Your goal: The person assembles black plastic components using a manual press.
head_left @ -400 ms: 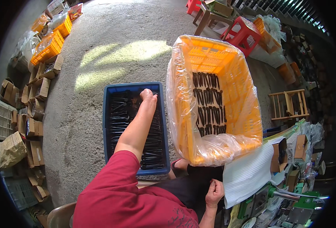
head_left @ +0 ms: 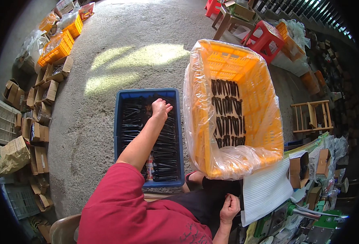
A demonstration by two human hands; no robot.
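My left hand point(head_left: 160, 108) is over the upper middle of a blue plastic tub point(head_left: 180, 162), its fingers apart and pointing right. I see nothing held in it. Inside the tub lie many slender black pieces point(head_left: 165, 157), stacked crosswise in two columns; their exact kind is too small to tell. Beside the tub stands a tall orange crate point(head_left: 264, 122) lined with clear plastic film point(head_left: 195, 134). Dark slender pieces point(head_left: 229, 103) lie in several rows on its bottom. My right hand point(head_left: 229, 209) rests by my lap, fingers curled closed; what they hold, if anything, is hidden.
White ribbed foam sheet point(head_left: 266, 191) lies right of my lap, near green machinery point(head_left: 327, 219). Cardboard boxes point(head_left: 45, 91) and orange crates point(head_left: 57, 49) line the left side. Red stools point(head_left: 268, 40) stand beyond the large crate. A wooden frame point(head_left: 311, 116) sits at right.
My left hand has drawn back slightly toward me over the tub, and its fingers now show. The whole view has shifted a little. My right hand stays by my lap.
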